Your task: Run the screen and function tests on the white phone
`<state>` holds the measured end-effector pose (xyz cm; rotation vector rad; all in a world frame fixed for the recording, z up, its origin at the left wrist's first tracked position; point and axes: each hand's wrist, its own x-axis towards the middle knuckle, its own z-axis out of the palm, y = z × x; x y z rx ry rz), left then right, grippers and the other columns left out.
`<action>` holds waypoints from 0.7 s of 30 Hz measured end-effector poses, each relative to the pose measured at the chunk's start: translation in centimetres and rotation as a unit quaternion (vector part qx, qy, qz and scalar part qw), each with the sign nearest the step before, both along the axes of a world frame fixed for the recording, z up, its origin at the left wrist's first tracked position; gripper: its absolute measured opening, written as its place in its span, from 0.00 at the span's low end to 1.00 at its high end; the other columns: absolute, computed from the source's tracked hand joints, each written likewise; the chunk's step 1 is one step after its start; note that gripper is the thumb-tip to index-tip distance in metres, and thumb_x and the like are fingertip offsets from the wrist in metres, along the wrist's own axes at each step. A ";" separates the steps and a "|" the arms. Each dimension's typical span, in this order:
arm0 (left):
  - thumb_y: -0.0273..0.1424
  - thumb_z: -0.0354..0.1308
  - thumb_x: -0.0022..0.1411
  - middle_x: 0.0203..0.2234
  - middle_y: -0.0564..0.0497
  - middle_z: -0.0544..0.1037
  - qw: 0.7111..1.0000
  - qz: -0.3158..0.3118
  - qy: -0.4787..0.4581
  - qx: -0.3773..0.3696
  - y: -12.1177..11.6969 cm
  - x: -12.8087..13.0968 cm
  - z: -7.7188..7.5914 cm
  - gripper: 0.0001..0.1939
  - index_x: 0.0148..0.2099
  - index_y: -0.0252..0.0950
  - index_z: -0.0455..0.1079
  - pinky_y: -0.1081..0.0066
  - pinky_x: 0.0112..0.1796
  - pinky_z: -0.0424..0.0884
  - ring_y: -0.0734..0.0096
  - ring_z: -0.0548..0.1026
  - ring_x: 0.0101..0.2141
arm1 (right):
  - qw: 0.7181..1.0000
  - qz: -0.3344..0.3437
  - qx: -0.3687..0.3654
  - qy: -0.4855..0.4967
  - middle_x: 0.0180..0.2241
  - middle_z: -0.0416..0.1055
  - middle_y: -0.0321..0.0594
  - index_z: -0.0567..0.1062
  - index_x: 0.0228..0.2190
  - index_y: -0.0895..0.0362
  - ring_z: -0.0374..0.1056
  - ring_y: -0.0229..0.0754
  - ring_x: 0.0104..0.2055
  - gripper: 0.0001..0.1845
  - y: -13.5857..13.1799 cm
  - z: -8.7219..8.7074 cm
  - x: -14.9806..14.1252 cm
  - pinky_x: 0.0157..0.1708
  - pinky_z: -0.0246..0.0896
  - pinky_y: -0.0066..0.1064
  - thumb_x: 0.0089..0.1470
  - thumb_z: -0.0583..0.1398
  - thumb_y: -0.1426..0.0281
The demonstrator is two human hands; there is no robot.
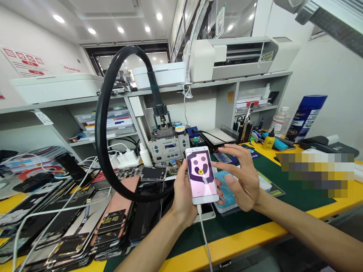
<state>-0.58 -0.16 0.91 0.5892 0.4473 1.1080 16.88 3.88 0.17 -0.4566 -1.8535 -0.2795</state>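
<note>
A white smartphone (202, 175) with a lit pink and dark purple screen is held upright in my left hand (183, 192), whose fingers wrap round it from behind. A white charging cable (204, 236) is plugged into its bottom edge and runs down toward me. Just right of the phone, my right hand (241, 177) hovers with its fingers apart and nothing in them. Beneath that hand lies a light blue box or packet (225, 192), partly covered by it.
Stacks of phone screens and parts (113, 219) cover the left of the bench. A hot-air rework station (167, 147) with a thick black hose (102, 124) stands behind. A green mat (297, 189) lies at right, near a yellow bottle (269, 140) and a blue can (306, 119).
</note>
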 end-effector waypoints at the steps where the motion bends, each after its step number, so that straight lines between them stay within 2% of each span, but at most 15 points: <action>1: 0.55 0.43 0.69 0.35 0.40 0.82 1.000 0.001 0.002 0.003 0.0 -0.1 0.1 0.35 0.56 0.30 0.74 0.62 0.36 0.76 0.56 0.81 0.33 | 1.000 0.001 0.001 0.002 0.55 0.68 0.53 0.80 0.45 0.58 0.62 0.61 0.60 0.20 0.0 0.0 0.0 0.56 0.56 0.59 0.56 0.53 0.74; 7: 0.54 0.45 0.69 0.37 0.39 0.82 1.000 0.013 0.011 0.005 0.0 -0.1 0.4 0.35 0.58 0.29 0.73 0.61 0.37 0.75 0.54 0.81 0.34 | 1.000 0.015 0.017 -0.012 0.53 0.68 0.53 0.80 0.42 0.59 0.62 0.61 0.59 0.18 -0.2 -0.1 -0.4 0.54 0.58 0.58 0.53 0.55 0.75; 13: 0.51 0.49 0.69 0.40 0.40 0.83 0.995 0.088 0.030 -0.026 -0.1 0.3 0.4 0.32 0.60 0.30 0.72 0.62 0.40 0.75 0.54 0.81 0.37 | 0.999 0.025 0.012 -0.032 0.56 0.65 0.54 0.79 0.47 0.58 0.59 0.63 0.61 0.21 -0.3 -0.2 -1.0 0.56 0.57 0.60 0.53 0.56 0.74; 21: 0.52 0.52 0.67 0.41 0.40 0.82 0.997 0.076 0.022 -0.023 0.0 0.4 0.2 0.33 0.62 0.31 0.71 0.62 0.42 0.74 0.53 0.81 0.40 | 0.999 0.016 -0.005 -0.042 0.59 0.63 0.54 0.77 0.48 0.58 0.56 0.64 0.64 0.20 -0.2 -0.8 -1.0 0.59 0.53 0.65 0.53 0.56 0.73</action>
